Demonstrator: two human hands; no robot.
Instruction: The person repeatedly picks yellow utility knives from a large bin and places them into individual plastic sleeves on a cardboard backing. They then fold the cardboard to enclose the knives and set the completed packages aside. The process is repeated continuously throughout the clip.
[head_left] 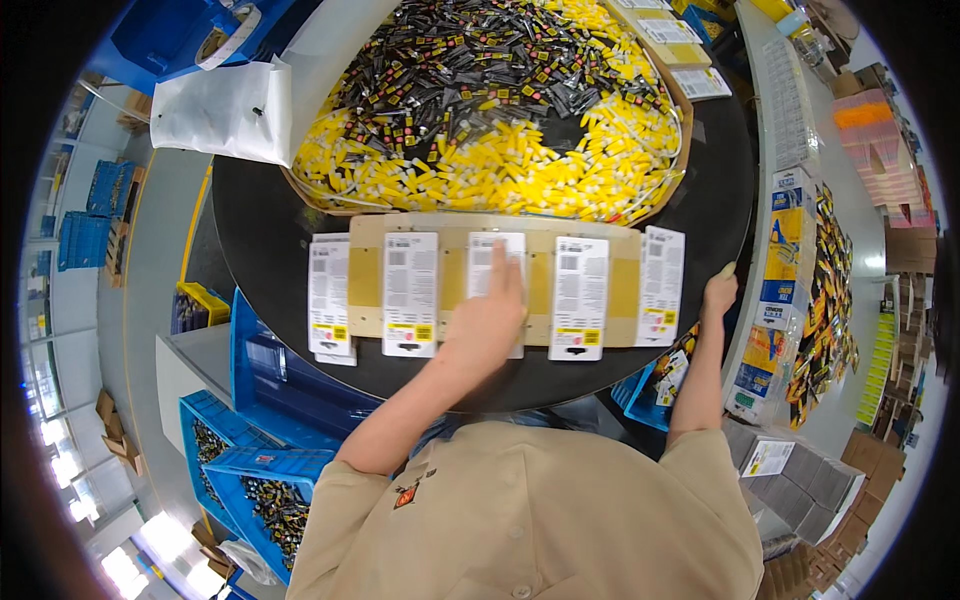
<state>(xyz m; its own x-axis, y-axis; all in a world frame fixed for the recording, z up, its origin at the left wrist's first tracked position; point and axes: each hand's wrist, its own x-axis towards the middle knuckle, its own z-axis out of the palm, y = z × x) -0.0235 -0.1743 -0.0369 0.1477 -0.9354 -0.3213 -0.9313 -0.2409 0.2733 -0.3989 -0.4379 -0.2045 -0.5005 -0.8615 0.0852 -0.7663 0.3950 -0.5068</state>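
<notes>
On a black round table point(300, 365), a tan and yellow board point(455, 240) bears a row of several white blister cards, printed side up. My left hand point(487, 328) lies over the middle card point(483, 262), its fingers stretched out and touching the upper part. To its left is a card point(410, 295); to its right are another card point(580, 298) and one at the end point(660, 285). At the left end, cards point(330, 295) overlap. My right hand point(720, 291) is closed round the table's right rim, part of its fingers hidden.
Beyond the board, a shallow tray point(687, 140) holds a heap of yellow-and-white tubes point(480, 180) and black packets point(470, 60). Blue bins point(265, 460) stand at lower left. A side table point(790, 130) with packaged goods runs along the right. A white plastic sheet point(222, 113) hangs upper left.
</notes>
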